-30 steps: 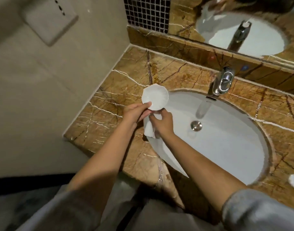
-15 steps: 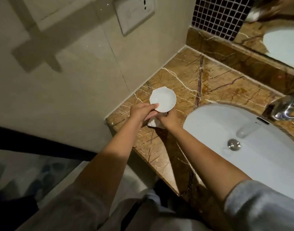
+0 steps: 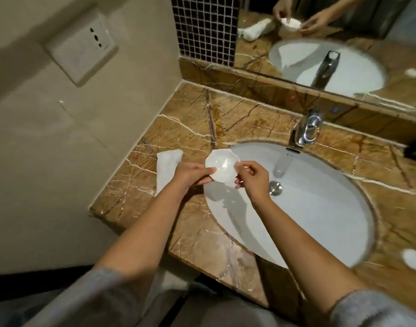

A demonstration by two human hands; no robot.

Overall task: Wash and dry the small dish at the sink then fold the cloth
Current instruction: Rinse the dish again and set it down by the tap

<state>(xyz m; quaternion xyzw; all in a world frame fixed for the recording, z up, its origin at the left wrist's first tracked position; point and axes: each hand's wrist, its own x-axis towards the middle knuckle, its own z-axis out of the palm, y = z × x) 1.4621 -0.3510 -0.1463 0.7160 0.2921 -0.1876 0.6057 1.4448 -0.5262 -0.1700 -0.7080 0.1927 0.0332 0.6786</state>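
Observation:
The small white dish [image 3: 222, 166] with a scalloped rim is held over the left edge of the white sink basin [image 3: 320, 220]. My left hand [image 3: 193, 174] grips its left rim with thumb on top. My right hand [image 3: 251, 177] pinches its right rim. The white cloth [image 3: 165, 169] lies stretched out on the brown marble counter [image 3: 190, 128], just left of my left hand, with no hand on it.
A chrome tap [image 3: 307, 131] stands behind the basin, with the drain plug [image 3: 275, 187] below it. A wall with a socket [image 3: 82, 51] closes the left side. A mirror runs along the back. A small white object [image 3: 413, 259] sits at the counter's right.
My right hand has let go of the cloth, which now lies on the counter, and has taken the dish's right rim. The dish has shifted right over the basin's edge.

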